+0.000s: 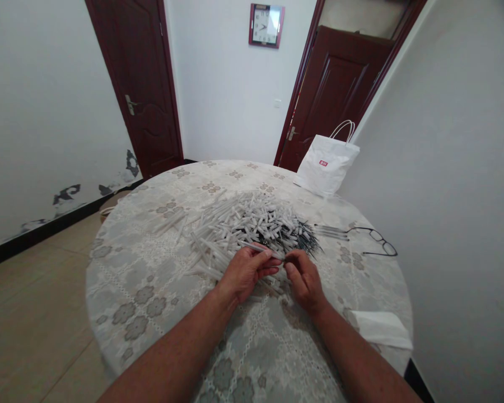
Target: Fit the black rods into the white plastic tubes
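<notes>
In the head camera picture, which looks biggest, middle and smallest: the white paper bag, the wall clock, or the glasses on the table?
Largest to smallest, as they look:
1. white paper bag
2. glasses
3. wall clock
The glasses and clock look close in size, and the clock hangs farther from the camera, so their order is unsure.

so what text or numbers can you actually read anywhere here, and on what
Square red-framed wall clock: dark numerals ring the dial, too small to read.
White paper carrier bag on the round table: a small red label with white marks, too blurred to read.
White plastic tubes heaped by the left hand and right hand: no print visible.
Nothing else carries text.
</notes>
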Demonstrator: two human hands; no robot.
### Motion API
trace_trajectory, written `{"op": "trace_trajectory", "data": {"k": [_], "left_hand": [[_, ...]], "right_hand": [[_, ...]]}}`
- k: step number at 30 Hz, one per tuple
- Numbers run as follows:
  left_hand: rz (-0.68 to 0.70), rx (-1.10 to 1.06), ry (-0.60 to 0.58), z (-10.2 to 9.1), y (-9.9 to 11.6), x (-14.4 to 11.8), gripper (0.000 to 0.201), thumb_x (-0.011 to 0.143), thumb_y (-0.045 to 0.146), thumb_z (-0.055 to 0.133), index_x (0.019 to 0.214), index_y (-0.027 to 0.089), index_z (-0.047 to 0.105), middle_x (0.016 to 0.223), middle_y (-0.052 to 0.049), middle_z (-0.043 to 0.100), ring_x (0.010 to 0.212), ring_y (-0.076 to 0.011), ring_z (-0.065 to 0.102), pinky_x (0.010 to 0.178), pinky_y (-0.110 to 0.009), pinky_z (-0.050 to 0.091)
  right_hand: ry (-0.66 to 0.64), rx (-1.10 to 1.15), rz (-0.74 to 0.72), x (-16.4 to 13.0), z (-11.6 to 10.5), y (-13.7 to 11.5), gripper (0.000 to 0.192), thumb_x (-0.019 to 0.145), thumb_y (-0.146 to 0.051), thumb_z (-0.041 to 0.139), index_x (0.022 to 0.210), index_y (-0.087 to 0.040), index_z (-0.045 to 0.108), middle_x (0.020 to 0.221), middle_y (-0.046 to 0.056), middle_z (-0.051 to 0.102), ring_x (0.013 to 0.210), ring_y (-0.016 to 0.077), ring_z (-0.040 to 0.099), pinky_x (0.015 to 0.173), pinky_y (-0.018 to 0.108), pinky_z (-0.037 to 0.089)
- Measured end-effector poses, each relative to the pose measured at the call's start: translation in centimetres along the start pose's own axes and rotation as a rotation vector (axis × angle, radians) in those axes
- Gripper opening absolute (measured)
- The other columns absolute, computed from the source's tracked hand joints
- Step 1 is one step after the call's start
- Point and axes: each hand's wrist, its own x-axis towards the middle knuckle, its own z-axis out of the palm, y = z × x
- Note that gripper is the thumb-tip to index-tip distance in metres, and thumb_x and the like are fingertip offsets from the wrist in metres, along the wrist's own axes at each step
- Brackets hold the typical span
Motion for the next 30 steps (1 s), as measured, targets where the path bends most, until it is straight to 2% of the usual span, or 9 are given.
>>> {"op": "trace_trajectory", "data": {"k": [2, 4, 8, 13, 17, 23, 30], "left_hand": [[0.003, 0.001, -0.01, 0.0, 0.1, 0.0, 0.024, 0.08, 0.027, 0.08, 0.09, 0.014, 0.062, 0.09, -0.01, 0.076, 0.081, -0.019, 0.074, 0.074, -0.029, 0.061], [-0.004, 0.002, -0.017, 0.1, 0.2, -0.1, 0.025, 0.079, 0.027, 0.081, 0.09, 0.014, 0.062, 0.09, -0.01, 0.076, 0.08, -0.019, 0.074, 0.074, -0.029, 0.061], [-0.028, 0.023, -0.007, 0.2, 0.4, -0.2, 0.026, 0.078, 0.028, 0.081, 0.088, 0.014, 0.062, 0.09, -0.011, 0.076, 0.081, -0.0194, 0.075, 0.075, -0.029, 0.061], [-0.038, 0.033, 0.011, 0.2, 0.5, -0.1, 0.025, 0.079, 0.027, 0.081, 0.091, 0.015, 0.062, 0.089, -0.01, 0.075, 0.084, -0.0199, 0.074, 0.079, -0.032, 0.061], [-0.047, 0.04, 0.0, 0.1, 0.5, -0.1, 0.026, 0.079, 0.026, 0.081, 0.092, 0.014, 0.061, 0.092, -0.01, 0.074, 0.087, -0.0207, 0.074, 0.082, -0.034, 0.061], [0.021, 0.047, 0.096, -0.1, 1.3, -0.1, 0.031, 0.077, 0.026, 0.081, 0.098, 0.017, 0.06, 0.092, -0.005, 0.073, 0.084, -0.0197, 0.074, 0.076, -0.033, 0.062], [0.1, 0.074, 0.159, -0.7, 1.3, 0.7, 0.03, 0.077, 0.03, 0.081, 0.096, 0.017, 0.062, 0.087, -0.002, 0.071, 0.084, -0.0181, 0.074, 0.079, -0.032, 0.062]], "right_hand": [[0.01, -0.009, -0.033, 0.1, 0.0, -0.3, 0.012, 0.097, -0.032, 0.052, 0.101, -0.021, 0.057, 0.084, 0.001, 0.057, 0.073, 0.017, 0.054, 0.069, 0.029, 0.042], [0.001, -0.041, -0.049, 0.2, 0.0, -0.5, 0.012, 0.098, -0.03, 0.049, 0.094, -0.022, 0.057, 0.081, 0.0, 0.054, 0.073, 0.0168, 0.052, 0.07, 0.029, 0.041], [-0.033, -0.083, -0.023, 0.3, 0.1, -0.4, 0.024, 0.1, -0.03, 0.043, 0.079, -0.022, 0.051, 0.072, -0.001, 0.049, 0.069, 0.016, 0.049, 0.067, 0.029, 0.037], [0.005, -0.066, -0.03, 0.3, 0.3, -0.5, 0.012, 0.097, -0.03, 0.049, 0.093, -0.021, 0.056, 0.077, -0.001, 0.052, 0.069, 0.0157, 0.05, 0.067, 0.029, 0.038], [0.016, -0.082, -0.039, 0.5, 0.3, -0.8, 0.019, 0.099, -0.031, 0.045, 0.086, -0.021, 0.055, 0.077, -0.001, 0.052, 0.071, 0.0158, 0.05, 0.069, 0.029, 0.038], [0.062, 0.005, 0.127, 0.6, 0.0, -0.3, 0.039, 0.103, -0.04, 0.038, 0.069, -0.022, 0.047, 0.06, -0.003, 0.047, 0.059, 0.014, 0.045, 0.061, 0.027, 0.035], [0.165, 0.281, 0.281, 1.1, 0.3, 0.1, 0.049, 0.1, -0.055, 0.041, 0.063, -0.023, 0.045, 0.052, -0.004, 0.045, 0.045, 0.0114, 0.04, 0.046, 0.025, 0.032]]}}
